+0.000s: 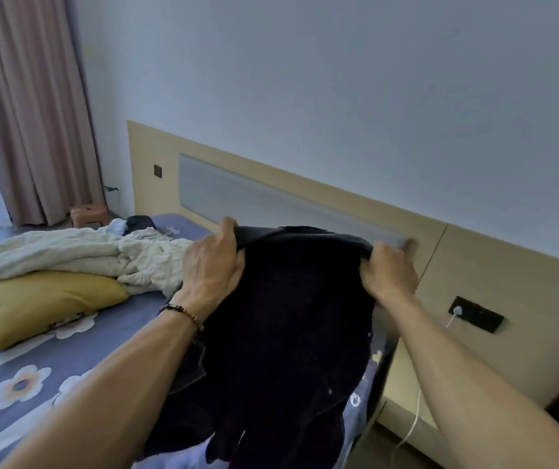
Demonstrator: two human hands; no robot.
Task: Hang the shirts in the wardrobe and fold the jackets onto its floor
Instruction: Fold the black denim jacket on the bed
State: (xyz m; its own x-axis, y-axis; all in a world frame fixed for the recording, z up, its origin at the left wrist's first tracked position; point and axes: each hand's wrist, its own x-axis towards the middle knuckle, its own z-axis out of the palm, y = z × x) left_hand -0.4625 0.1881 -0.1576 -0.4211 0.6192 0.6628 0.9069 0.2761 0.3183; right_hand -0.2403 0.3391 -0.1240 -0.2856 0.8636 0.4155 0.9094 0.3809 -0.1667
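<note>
From the head view, the big dark navy cloth jacket [281, 316] hangs long-ways down over the flowery blue bed sheet [51, 374]. The left hand [213, 262] and the right hand [389, 269] each clutch one top corner, equally near. It looks thick and floppy, with small buttons.

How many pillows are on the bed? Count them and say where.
1: the yellow pillow lies on the bed's floral sheet at left, beside the cream blanket. More could be hidden under that blanket.
</note>
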